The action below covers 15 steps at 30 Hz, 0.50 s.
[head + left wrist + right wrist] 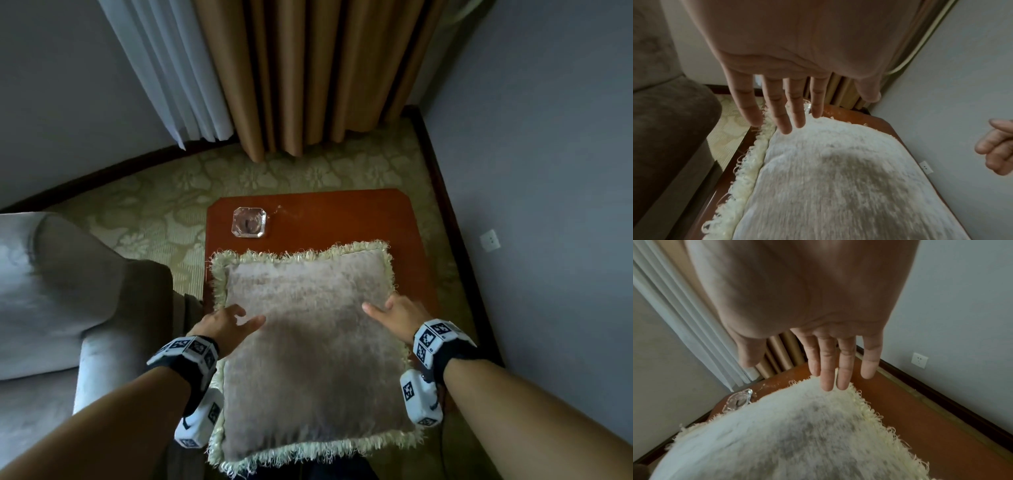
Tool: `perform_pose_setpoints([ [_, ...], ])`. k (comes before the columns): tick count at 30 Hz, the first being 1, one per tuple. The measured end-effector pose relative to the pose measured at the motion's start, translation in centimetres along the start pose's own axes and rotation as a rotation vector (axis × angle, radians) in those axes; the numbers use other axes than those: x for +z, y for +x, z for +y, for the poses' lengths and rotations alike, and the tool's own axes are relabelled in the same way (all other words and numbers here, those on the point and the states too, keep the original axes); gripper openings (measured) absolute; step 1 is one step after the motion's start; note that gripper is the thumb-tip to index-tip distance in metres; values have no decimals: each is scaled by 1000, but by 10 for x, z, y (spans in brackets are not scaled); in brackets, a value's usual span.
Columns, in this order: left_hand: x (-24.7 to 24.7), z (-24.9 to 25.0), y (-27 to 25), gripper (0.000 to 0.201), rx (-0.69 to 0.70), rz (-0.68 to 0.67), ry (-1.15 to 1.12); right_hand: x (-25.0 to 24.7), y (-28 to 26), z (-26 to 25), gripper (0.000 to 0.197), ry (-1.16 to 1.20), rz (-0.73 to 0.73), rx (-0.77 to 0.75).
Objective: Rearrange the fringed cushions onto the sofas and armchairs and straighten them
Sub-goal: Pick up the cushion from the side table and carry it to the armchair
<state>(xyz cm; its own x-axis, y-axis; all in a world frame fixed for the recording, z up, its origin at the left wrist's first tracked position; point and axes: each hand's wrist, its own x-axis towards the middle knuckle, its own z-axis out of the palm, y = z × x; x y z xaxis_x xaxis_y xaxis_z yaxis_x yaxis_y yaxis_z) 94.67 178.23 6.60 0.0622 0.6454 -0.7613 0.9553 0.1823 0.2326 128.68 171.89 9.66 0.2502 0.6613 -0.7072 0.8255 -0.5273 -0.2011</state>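
Note:
A beige cushion (308, 342) with a cream fringe lies flat on a reddish-brown wooden side table (342, 212), its near edge hanging over the table's front. My left hand (236, 317) is over the cushion's left edge with straight, spread fingers (785, 123), which hover at the fringe. My right hand (387, 310) is over the right edge, its fingers (827, 382) also straight just above the cushion (787, 434). Neither hand grips anything. Whether the fingertips touch the fabric I cannot tell.
A square glass ashtray (249, 222) stands on the table's far left corner. A grey armchair (51, 291) is close on the left. Tan curtains (325, 68) and white sheers (171, 68) hang behind. A wall with a socket (489, 240) runs along the right.

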Motion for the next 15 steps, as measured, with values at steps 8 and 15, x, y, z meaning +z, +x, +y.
perform_pose_setpoints([
  [8,35,-8,55,75,-145,-53,-110,32,88,31,102,90,-103,193],
  [15,58,-2,98,118,-343,39,-175,57,140,59,145,48,-227,254],
])
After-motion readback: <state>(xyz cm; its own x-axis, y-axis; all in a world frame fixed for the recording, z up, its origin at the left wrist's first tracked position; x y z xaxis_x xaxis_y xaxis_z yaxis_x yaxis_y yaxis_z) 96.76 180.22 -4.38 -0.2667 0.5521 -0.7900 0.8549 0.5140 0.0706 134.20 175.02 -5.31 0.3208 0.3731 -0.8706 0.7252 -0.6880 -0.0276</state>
